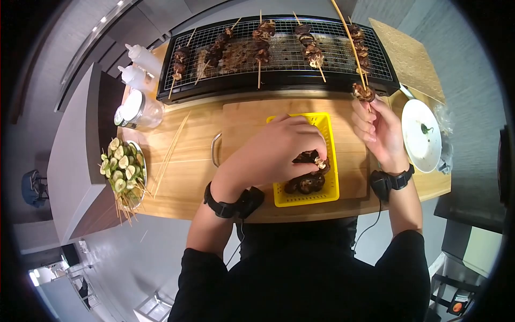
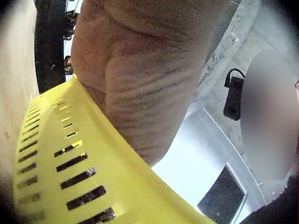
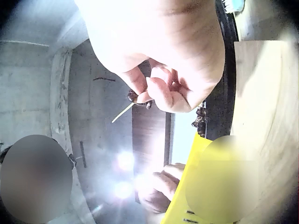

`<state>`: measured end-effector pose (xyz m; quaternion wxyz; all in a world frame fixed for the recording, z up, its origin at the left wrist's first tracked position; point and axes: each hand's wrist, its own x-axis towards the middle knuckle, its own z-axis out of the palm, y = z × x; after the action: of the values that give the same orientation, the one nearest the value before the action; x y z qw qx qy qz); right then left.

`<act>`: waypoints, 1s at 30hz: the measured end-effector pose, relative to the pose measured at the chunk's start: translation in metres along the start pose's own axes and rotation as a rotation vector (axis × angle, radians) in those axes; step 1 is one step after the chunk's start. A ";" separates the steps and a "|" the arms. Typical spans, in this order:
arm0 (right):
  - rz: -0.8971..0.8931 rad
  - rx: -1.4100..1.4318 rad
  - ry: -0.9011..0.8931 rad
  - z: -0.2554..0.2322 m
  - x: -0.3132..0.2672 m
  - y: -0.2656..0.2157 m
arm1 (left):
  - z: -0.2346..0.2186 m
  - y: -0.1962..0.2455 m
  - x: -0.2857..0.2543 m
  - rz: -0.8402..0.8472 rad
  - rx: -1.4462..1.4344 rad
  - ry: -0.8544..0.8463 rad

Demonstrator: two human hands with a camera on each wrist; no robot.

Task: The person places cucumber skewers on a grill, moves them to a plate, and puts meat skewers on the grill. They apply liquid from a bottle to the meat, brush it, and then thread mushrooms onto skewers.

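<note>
My left hand (image 1: 284,146) reaches into a yellow slotted basket (image 1: 333,182), thumb and fingertips pinching a brown mushroom piece (image 1: 322,163) with a pale patch. More dark mushrooms (image 1: 307,184) lie beneath it in the basket. To the right of the basket, my right hand (image 1: 383,129) grips a bamboo skewer (image 1: 346,27) that points up toward the head camera. One mushroom (image 1: 363,92) is threaded on this skewer, right at the fingertips. In the right wrist view the fingers of the right hand (image 3: 163,91) curl round the skewer, its thin end (image 3: 122,113) showing past them.
Behind the basket stands a black grill (image 1: 279,80) bearing several mushroom skewers. At left are bare skewers (image 1: 171,153), a plate of sliced-vegetable skewers (image 1: 123,166), a jar (image 1: 150,114) and squeeze bottles (image 1: 142,59). A white plate (image 1: 421,147) with a green scrap lies right. A cutting board (image 1: 241,121) supports the basket.
</note>
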<state>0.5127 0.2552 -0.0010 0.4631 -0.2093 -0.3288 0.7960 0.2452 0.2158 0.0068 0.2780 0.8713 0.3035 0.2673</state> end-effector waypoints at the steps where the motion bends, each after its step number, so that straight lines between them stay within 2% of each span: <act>1: 0.000 0.012 0.001 -0.001 0.000 0.000 | -0.001 0.000 0.000 -0.010 -0.022 0.013; 2: -0.002 0.025 -0.001 -0.002 0.001 0.000 | -0.002 0.001 0.000 -0.019 -0.042 0.025; 5: -0.002 0.038 -0.006 -0.002 0.000 -0.002 | -0.013 0.002 0.004 -0.101 -0.337 0.084; 8: -0.015 0.018 -0.022 -0.003 -0.002 -0.003 | -0.011 -0.013 0.003 -0.121 -0.738 0.429; 11: -0.010 -0.051 0.026 0.005 -0.002 -0.004 | -0.017 -0.031 0.000 -0.176 -0.935 0.706; 13: 0.001 -0.121 0.070 0.007 -0.002 -0.004 | -0.021 -0.036 -0.002 -0.224 -1.059 0.854; 16: 0.014 -0.170 0.103 0.011 -0.003 -0.006 | -0.025 -0.040 -0.001 -0.250 -1.180 0.961; 17: -0.002 -0.160 0.066 0.006 -0.002 -0.005 | -0.025 -0.043 -0.001 -0.249 -1.175 0.984; 25: 0.016 -0.355 0.141 0.007 -0.004 -0.001 | -0.024 -0.060 -0.007 -0.190 -1.109 1.087; 30: 0.029 -0.465 0.161 0.010 -0.004 -0.002 | -0.027 -0.065 -0.008 -0.186 -0.958 1.146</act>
<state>0.5097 0.2496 0.0076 0.4157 -0.3779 -0.4621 0.6862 0.1977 0.2617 -0.0188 0.4464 0.3503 0.3235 0.7572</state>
